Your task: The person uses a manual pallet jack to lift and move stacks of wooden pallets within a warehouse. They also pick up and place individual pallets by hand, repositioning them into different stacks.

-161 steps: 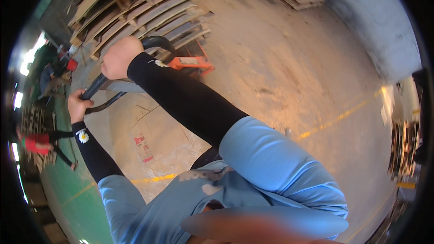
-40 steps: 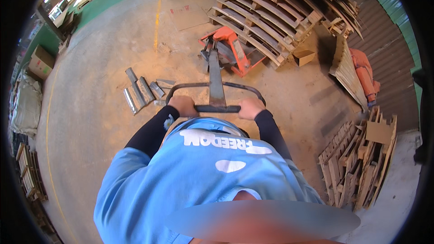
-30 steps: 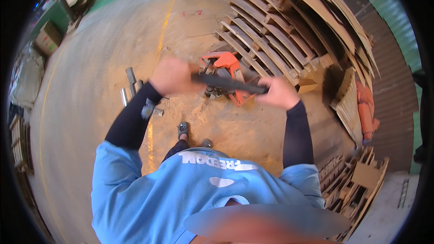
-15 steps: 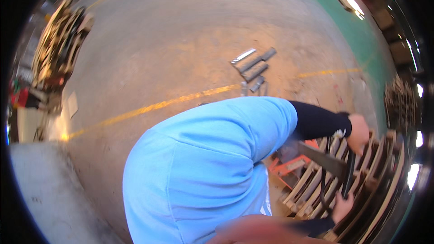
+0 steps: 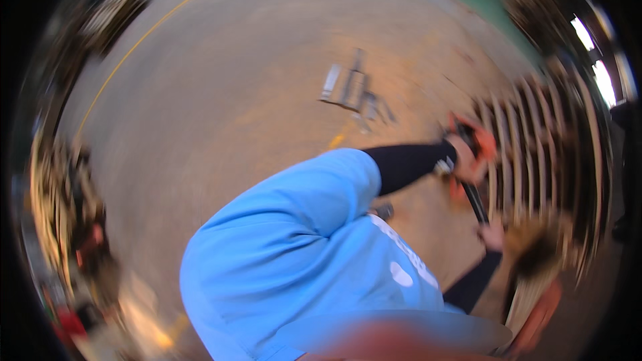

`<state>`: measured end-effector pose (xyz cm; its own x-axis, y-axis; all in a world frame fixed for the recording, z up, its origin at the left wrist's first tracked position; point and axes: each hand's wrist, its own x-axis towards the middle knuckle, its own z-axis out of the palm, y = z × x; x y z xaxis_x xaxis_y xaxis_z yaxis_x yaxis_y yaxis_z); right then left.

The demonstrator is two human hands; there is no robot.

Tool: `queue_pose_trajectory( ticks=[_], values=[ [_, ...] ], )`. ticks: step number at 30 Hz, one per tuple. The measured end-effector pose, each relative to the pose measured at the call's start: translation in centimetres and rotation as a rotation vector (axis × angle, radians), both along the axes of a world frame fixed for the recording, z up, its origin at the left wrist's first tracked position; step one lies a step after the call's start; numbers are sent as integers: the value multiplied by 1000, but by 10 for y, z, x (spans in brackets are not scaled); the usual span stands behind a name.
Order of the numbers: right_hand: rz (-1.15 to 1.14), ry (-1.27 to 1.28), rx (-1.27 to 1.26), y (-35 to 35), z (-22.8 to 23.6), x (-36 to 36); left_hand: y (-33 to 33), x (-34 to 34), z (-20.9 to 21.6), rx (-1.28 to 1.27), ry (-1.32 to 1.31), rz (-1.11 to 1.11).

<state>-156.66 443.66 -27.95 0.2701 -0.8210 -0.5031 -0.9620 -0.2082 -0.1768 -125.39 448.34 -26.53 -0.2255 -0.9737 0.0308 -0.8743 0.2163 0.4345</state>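
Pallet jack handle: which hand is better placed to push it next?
Left, probably: the left hand is on the handle with its arm stretched straight; the right hand sits lower, forearm bent close to the body. Blur limits certainty.

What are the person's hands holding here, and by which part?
Both hands, left and right, grip the dark handle bar of an orange pallet jack, one at each end. The picture is blurred.

No packages, labels, signs or screens discernible; frame heavily motion-blurred, stacks at 9 o'clock unidentifiable.
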Motion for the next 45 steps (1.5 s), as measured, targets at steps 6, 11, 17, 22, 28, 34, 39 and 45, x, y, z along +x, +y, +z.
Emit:
queue_pose_trajectory(
  ticks=[6,11,17,22,28,34,39,45],
  values=[
    [-55,95,-116,166,-80,28,138,-7,-92,-2,-237,30],
    [-50,192,-252,225,-105,10,184,-35,-145,24,-233,23],
    [-38,141,-211,248,-87,7,202,-34,-141,110,-252,30],
    [-105,163,-145,302,-68,8,259,-36,-117,129,-221,-8],
    [-90,151,-171,388,-52,27,337,-13,-98,114,-245,-60],
    [-78,68,-267,504,-32,47,433,10,-74,103,-283,-116],
    [-43,1,-287,583,-24,23,517,3,-57,159,-244,-176],
    [142,-55,-390,645,-46,27,589,16,-83,200,-182,-226]
  ],
)
